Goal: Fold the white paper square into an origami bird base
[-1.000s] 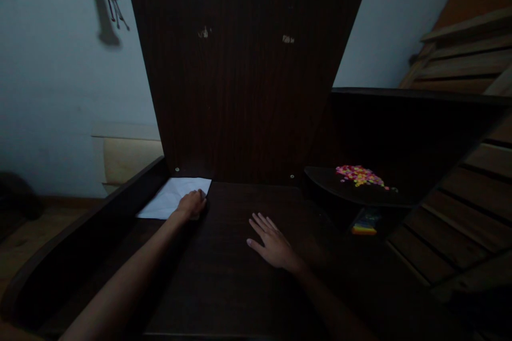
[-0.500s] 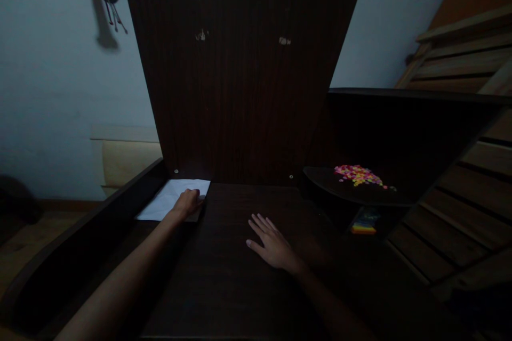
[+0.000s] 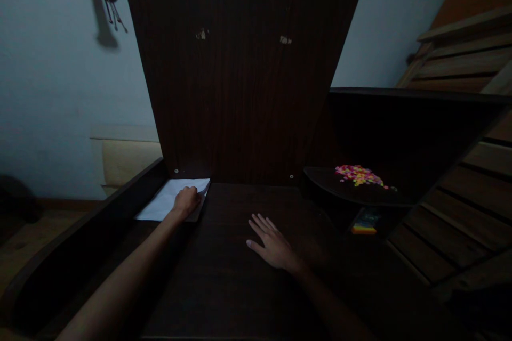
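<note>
A white sheet of paper point(image 3: 162, 202) lies at the back left corner of a dark wooden desk point(image 3: 224, 287). My left hand point(image 3: 186, 201) rests on the sheet's right edge with its fingers curled round that edge, which is lifted a little off the desk. My right hand point(image 3: 272, 244) lies flat on the desktop near the middle, fingers spread and holding nothing.
A tall dark back panel point(image 3: 244, 69) rises behind the desk. On the right, a low curved shelf point(image 3: 344, 193) bears a heap of small coloured pieces point(image 3: 359, 175); below it sits a small coloured box point(image 3: 365, 224). Wooden slats point(image 3: 468, 192) lean at far right. The room is dim.
My left hand has slid slightly left onto the paper and curled round its right edge, which now lifts a little. The right hand has stayed put.
</note>
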Tool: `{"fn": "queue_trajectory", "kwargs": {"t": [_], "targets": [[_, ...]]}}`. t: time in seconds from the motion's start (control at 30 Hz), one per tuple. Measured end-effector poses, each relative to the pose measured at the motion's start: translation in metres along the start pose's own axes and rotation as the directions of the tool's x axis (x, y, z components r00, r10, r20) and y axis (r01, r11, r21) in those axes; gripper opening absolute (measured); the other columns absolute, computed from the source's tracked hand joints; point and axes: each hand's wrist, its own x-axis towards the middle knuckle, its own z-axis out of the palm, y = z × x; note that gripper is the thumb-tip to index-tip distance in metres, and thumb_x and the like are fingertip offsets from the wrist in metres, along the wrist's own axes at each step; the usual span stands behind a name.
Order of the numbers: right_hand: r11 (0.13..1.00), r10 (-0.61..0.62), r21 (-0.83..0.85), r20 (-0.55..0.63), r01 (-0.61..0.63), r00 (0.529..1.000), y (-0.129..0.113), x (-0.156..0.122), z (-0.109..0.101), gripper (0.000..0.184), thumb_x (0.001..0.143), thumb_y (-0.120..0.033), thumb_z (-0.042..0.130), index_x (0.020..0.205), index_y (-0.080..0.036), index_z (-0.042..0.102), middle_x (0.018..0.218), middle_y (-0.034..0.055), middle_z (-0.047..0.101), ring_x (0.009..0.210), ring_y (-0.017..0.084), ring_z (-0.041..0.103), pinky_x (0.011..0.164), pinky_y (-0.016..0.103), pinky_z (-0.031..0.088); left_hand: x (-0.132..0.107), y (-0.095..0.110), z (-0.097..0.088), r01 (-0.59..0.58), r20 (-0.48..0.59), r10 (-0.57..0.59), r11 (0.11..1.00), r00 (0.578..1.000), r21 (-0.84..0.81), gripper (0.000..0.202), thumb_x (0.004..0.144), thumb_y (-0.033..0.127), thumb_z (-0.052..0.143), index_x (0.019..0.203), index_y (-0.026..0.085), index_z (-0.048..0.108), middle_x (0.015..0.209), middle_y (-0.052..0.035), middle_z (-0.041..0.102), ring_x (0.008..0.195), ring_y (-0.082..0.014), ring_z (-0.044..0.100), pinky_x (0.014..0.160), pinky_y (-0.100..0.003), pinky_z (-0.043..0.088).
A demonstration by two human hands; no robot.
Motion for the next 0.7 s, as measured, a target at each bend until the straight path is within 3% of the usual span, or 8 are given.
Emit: {"fn": "queue_trajectory", "kwargs": {"t": [0.13,0.4,0.53,0.7], "targets": [[1.000,0.000,0.008,-0.002,0.000,1.000,-0.001,0.000,-0.001,0.068,0.091,-0.059,0.036,0.145,-0.018,0.031,0.153,0.0077,0.023,0.143,0.024,0.015,0.117,0.043,0.013,0.000,-0.002,-0.005,0.047,0.018,-0.046,0.998,0.999,-0.032,0.032,0.084,0.029,0.050,0.100,0.010,0.070,0.106,-0.0223,0.067,0.100,-0.0324,0.064,0.073,-0.031,0.047],[1.000,0.004,0.014,0.006,-0.004,1.000,-0.001,0.000,-0.001,0.067,0.091,-0.058,0.037,0.145,-0.018,0.032,0.153,0.0086,0.023,0.143,0.024,0.016,0.117,0.043,0.013,0.013,-0.015,-0.013,0.077,0.111,-0.063,0.988,0.992,-0.135,0.034,0.074,0.047,0.065,0.094,0.021,0.073,0.101,-0.0094,0.073,0.096,-0.0249,0.066,0.064,-0.022,0.045],[1.000,0.004,0.023,-0.002,-0.004,1.000,-0.002,-0.001,-0.002,0.067,0.091,-0.059,0.037,0.145,-0.019,0.032,0.153,0.0083,0.023,0.143,0.024,0.016,0.117,0.044,0.013,0.011,-0.018,-0.010,0.056,0.091,-0.043,0.989,0.995,-0.135,0.035,0.073,0.040,0.069,0.100,0.020,0.071,0.109,-0.0105,0.070,0.103,-0.0253,0.064,0.070,-0.023,0.045],[1.000,0.007,0.010,0.001,-0.007,1.000,-0.002,0.000,-0.002,0.068,0.091,-0.059,0.037,0.144,-0.018,0.033,0.153,0.0087,0.024,0.143,0.023,0.017,0.117,0.043,0.013,0.008,-0.015,-0.005,0.043,0.094,-0.034,0.995,0.995,-0.095,0.041,0.069,0.046,0.070,0.098,0.017,0.071,0.107,-0.0155,0.069,0.100,-0.0291,0.064,0.070,-0.027,0.046]]}}
